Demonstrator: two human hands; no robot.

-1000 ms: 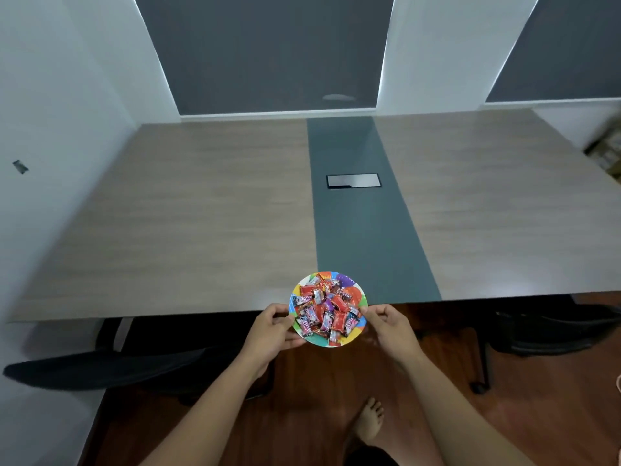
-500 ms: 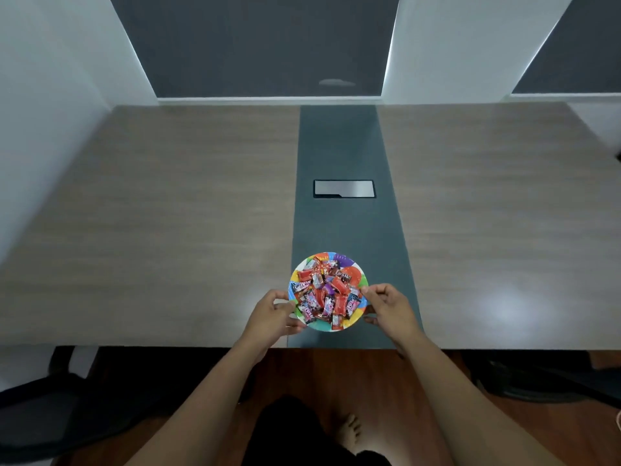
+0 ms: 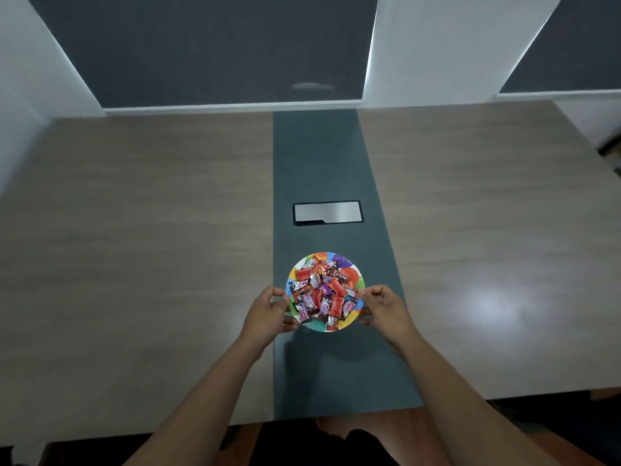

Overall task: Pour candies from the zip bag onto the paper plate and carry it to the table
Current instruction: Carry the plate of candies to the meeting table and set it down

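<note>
A round, many-coloured paper plate (image 3: 349, 264) carries a heap of wrapped candies (image 3: 322, 292), mostly red and pink. My left hand (image 3: 268, 314) pinches the plate's left rim and my right hand (image 3: 383, 307) pinches its right rim. The plate hangs a little above the dark grey centre strip of the table (image 3: 336, 371), with its shadow on the strip just below it. No zip bag is in view.
The wide wooden table (image 3: 134, 247) spreads to both sides of the strip. A metal cable hatch (image 3: 327, 212) sits in the strip beyond the plate. White walls and dark window blinds stand behind the table. Red-brown floor shows at the near edge.
I have walked up to the table. The plate, held by both hands, went from in front of the table's near edge to above the centre strip.
</note>
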